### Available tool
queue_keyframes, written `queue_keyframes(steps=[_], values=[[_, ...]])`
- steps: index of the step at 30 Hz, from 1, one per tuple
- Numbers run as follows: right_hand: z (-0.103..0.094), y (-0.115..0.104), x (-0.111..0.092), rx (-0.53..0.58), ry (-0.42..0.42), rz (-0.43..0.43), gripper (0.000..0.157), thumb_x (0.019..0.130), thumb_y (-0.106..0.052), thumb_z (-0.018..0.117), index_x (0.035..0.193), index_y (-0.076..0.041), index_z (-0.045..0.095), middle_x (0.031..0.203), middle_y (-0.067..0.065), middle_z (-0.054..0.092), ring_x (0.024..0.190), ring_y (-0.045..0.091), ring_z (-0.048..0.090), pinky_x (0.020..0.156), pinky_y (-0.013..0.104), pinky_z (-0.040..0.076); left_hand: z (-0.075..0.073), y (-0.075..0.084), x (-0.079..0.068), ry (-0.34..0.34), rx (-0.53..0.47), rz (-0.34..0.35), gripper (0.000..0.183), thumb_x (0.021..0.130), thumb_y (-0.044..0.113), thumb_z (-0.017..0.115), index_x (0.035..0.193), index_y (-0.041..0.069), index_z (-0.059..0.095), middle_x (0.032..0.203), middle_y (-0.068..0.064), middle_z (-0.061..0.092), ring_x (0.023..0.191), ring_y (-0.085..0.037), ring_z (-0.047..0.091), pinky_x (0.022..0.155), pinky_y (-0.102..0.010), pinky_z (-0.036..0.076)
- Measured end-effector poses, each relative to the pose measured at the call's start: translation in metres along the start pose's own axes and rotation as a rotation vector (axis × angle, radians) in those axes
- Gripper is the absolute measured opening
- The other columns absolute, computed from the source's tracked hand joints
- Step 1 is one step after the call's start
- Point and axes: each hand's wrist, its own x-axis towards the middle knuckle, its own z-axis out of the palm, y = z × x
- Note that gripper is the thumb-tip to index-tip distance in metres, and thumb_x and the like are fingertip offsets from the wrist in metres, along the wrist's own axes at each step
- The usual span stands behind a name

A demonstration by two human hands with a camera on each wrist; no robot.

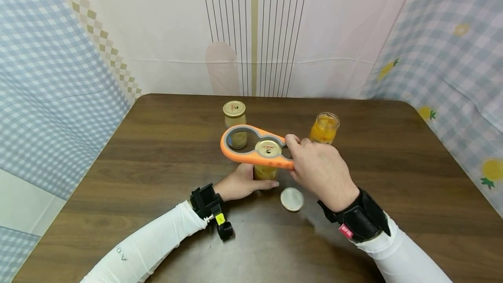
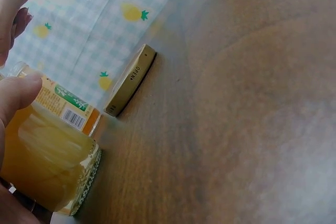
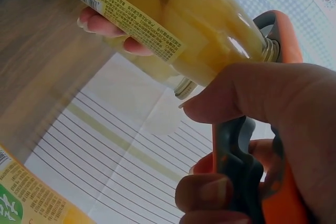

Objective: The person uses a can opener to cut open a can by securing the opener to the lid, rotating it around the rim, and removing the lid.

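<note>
A glass jar of yellow fruit [image 1: 265,172] with a gold lid [image 1: 269,148] stands on the table. My left hand [image 1: 240,182] grips its body, thumb along the side, as the jar [image 2: 47,150] in the left wrist view also shows. My right hand [image 1: 324,171] holds the handle end of an orange and grey jar opener [image 1: 251,157]. The opener's smaller grey-lined opening surrounds the gold lid; its larger one sticks out to the left. In the right wrist view, the opener [image 3: 286,35] sits at the jar's neck, and a printed label [image 3: 126,17] runs along the glass.
A loose lid [image 1: 292,199] lies on the brown table [image 1: 157,160], right of the held jar. Behind my right hand stands a lidless jar of orange fruit [image 1: 324,128]. Another jar with a gold lid [image 1: 234,108] stands farther back, partly behind the opener.
</note>
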Motion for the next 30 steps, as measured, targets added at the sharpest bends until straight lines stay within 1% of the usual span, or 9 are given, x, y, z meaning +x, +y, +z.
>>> queue_keyframes(steps=[6,11,17,20,27,30], values=[[0.0021,0.0016,0.0002,0.031,0.006,-0.001,0.041,0.074,-0.020,0.082,0.095,-0.006,0.050,0.060,0.004,0.047,0.046,0.019,0.048,0.040,0.031,0.041,0.0002,-0.0014,0.0002,-0.001,0.014,0.007,0.064,0.087,0.015,0.082,0.142,0.020,0.050,0.135,0.001,0.060,0.120,-0.012,0.059,0.109,-0.032,0.046],[0.0027,0.0029,0.0003,0.042,0.003,-0.004,0.040,0.073,-0.017,0.082,0.096,-0.006,0.051,0.060,0.003,0.048,0.046,0.019,0.048,0.040,0.031,0.041,-0.0002,-0.0007,0.0005,-0.008,0.002,0.028,0.063,0.087,0.014,0.081,0.142,0.020,0.051,0.135,0.000,0.060,0.120,-0.014,0.059,0.109,-0.033,0.046],[0.0028,0.0049,-0.0002,0.045,0.000,-0.014,0.042,0.071,-0.017,0.083,0.097,-0.007,0.051,0.061,0.004,0.049,0.046,0.019,0.049,0.041,0.031,0.041,-0.0008,0.0008,0.0008,-0.016,0.012,0.036,0.063,0.087,0.014,0.082,0.141,0.023,0.051,0.135,0.004,0.060,0.120,-0.011,0.058,0.110,-0.031,0.045],[0.0027,0.0059,-0.0004,0.047,-0.008,-0.018,0.043,0.071,-0.017,0.084,0.098,-0.007,0.052,0.062,0.004,0.050,0.047,0.019,0.049,0.041,0.030,0.042,-0.0006,0.0015,0.0008,-0.015,0.019,0.055,0.063,0.086,0.013,0.082,0.140,0.022,0.052,0.134,0.003,0.060,0.119,-0.012,0.059,0.109,-0.031,0.046],[0.0024,0.0070,0.0000,0.060,-0.029,-0.022,0.043,0.072,-0.019,0.084,0.097,-0.008,0.051,0.063,0.003,0.051,0.047,0.018,0.049,0.041,0.030,0.042,0.0000,0.0006,0.0001,-0.008,0.031,0.041,0.062,0.086,0.013,0.082,0.139,0.020,0.053,0.131,0.002,0.061,0.115,-0.012,0.060,0.106,-0.031,0.048],[0.0020,0.0079,0.0003,0.063,-0.033,-0.022,0.043,0.071,-0.019,0.085,0.097,-0.008,0.051,0.063,0.003,0.052,0.047,0.018,0.049,0.041,0.030,0.042,-0.0004,0.0007,0.0002,-0.008,0.038,0.048,0.062,0.086,0.014,0.082,0.140,0.021,0.053,0.134,0.002,0.061,0.118,-0.012,0.059,0.108,-0.032,0.047]])
